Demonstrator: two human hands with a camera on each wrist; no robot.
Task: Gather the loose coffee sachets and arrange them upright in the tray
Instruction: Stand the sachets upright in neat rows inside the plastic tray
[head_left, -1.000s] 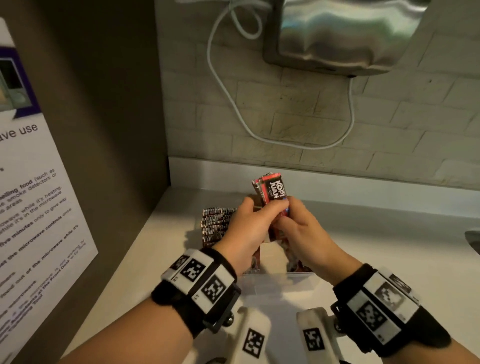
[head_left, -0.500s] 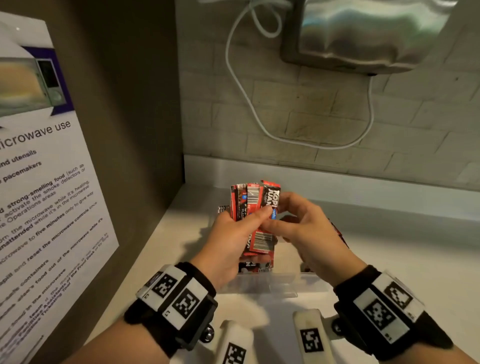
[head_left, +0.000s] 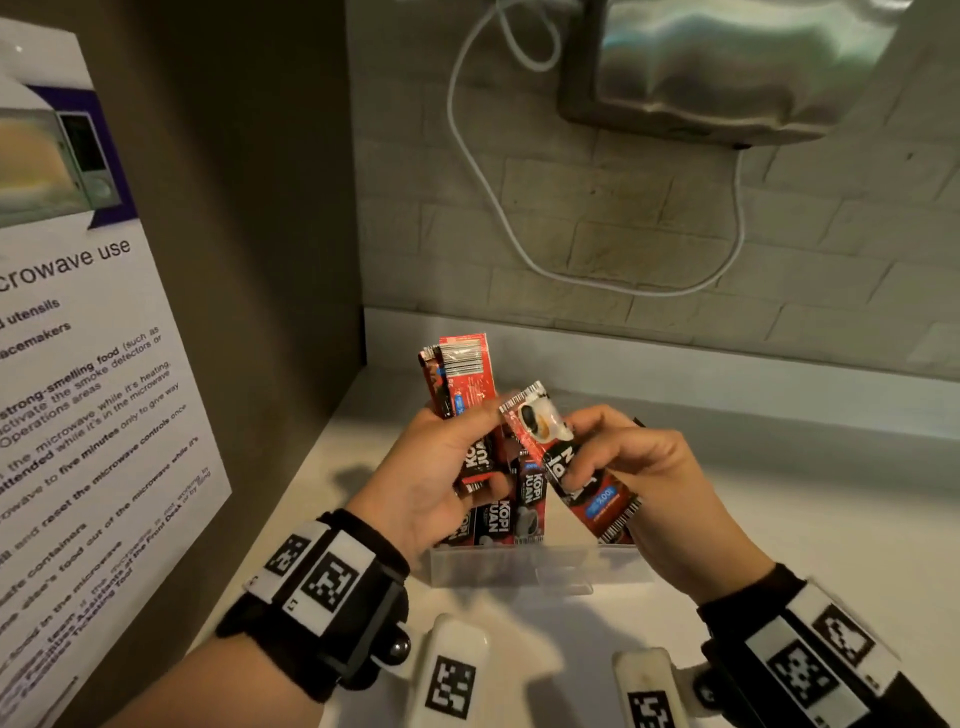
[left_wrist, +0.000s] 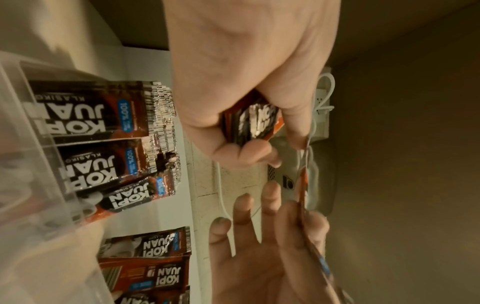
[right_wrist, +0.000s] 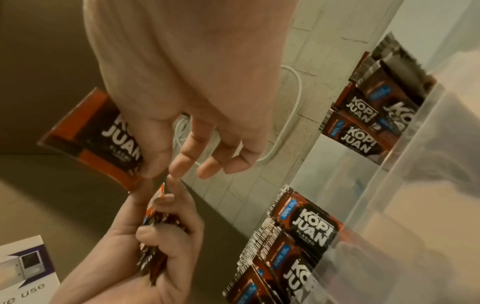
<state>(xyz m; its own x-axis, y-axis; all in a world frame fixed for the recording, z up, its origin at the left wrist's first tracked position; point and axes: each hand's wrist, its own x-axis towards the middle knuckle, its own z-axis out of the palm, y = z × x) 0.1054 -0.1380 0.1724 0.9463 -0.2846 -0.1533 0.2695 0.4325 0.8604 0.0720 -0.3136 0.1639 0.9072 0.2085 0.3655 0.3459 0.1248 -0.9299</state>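
My left hand (head_left: 467, 457) grips a bundle of red-and-black coffee sachets (head_left: 460, 376) upright above the clear tray (head_left: 519, 569). In the left wrist view the bundle (left_wrist: 255, 121) sits inside the curled fingers. My right hand (head_left: 576, 457) pinches a single sachet (head_left: 550, 441), tilted, just right of the bundle. The right wrist view shows this sachet (right_wrist: 98, 133) between thumb and forefinger. Several sachets (head_left: 524, 499) stand upright in the tray, printed face towards me. More sachets (left_wrist: 145, 246) show further along the tray, partly hidden by my hands.
The tray stands on a pale counter (head_left: 779, 519) in a corner. A brown side panel with a microwave notice (head_left: 78, 389) closes the left. A steel wall unit (head_left: 727, 67) with a looping white cable (head_left: 498, 208) hangs on the brick wall behind.
Both hands were together on the bundle. My right hand has drawn one sachet away to the right and turned it, while the left hand keeps the rest.
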